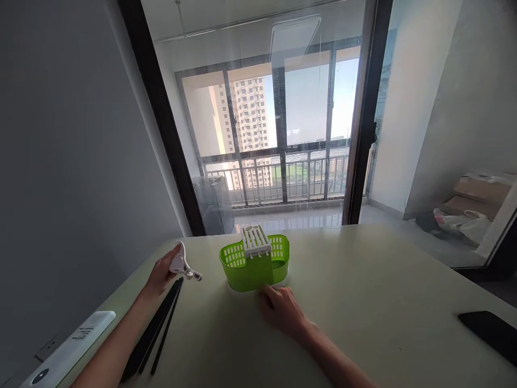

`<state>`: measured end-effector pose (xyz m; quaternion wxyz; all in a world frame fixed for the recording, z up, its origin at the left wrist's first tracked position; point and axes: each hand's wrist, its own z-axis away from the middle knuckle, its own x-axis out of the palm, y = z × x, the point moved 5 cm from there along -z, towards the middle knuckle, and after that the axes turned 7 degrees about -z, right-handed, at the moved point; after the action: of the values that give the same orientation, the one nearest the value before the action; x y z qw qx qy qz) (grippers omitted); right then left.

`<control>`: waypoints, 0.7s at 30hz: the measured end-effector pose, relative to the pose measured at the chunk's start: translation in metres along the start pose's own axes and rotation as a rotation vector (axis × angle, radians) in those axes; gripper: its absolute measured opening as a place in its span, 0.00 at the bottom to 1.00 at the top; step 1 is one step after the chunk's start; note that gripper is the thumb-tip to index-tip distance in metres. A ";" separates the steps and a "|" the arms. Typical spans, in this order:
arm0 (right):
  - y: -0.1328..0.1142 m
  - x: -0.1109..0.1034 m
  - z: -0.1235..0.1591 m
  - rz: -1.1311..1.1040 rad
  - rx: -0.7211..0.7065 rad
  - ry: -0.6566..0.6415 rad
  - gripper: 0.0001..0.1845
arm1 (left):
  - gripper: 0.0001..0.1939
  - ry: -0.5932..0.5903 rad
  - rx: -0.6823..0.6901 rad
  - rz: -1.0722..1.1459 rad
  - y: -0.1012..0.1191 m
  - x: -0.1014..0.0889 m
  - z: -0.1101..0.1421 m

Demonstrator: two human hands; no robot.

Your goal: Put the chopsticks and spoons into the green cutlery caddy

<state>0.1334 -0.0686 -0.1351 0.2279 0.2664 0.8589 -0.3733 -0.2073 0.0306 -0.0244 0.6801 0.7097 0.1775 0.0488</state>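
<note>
My left hand (160, 274) is closed around white soup spoons (178, 263), held above the left side of the table. Small barcode stickers show on their handles, which point right. A green plastic cutlery holder (250, 276) stands upright in the middle, with slotted sides, a white slotted rack (255, 240) across its top and a white base. Close against the front of that base, my right hand (283, 310) has its fingers curled in; they are partly hidden and slightly blurred, so what they grip, if anything, cannot be made out. Black chopsticks (165, 331) lie under my left forearm.
A long white device or box (76, 345) lies along the table's left edge. At the right edge is a dark flat object (490, 334). The pale table (355, 285) ends at a glass sliding door with a dark frame (365, 108). Cardboard boxes (482, 196) and bags stand beyond, right.
</note>
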 end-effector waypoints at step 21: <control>-0.004 -0.007 0.000 -0.011 0.035 -0.030 0.11 | 0.27 -0.591 0.244 -1.027 -0.055 0.021 -0.003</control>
<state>0.1363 -0.0733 -0.1290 0.2342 0.2600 0.8501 -0.3935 -0.1992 0.0408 -0.0814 0.5509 0.5895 0.3054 -0.5057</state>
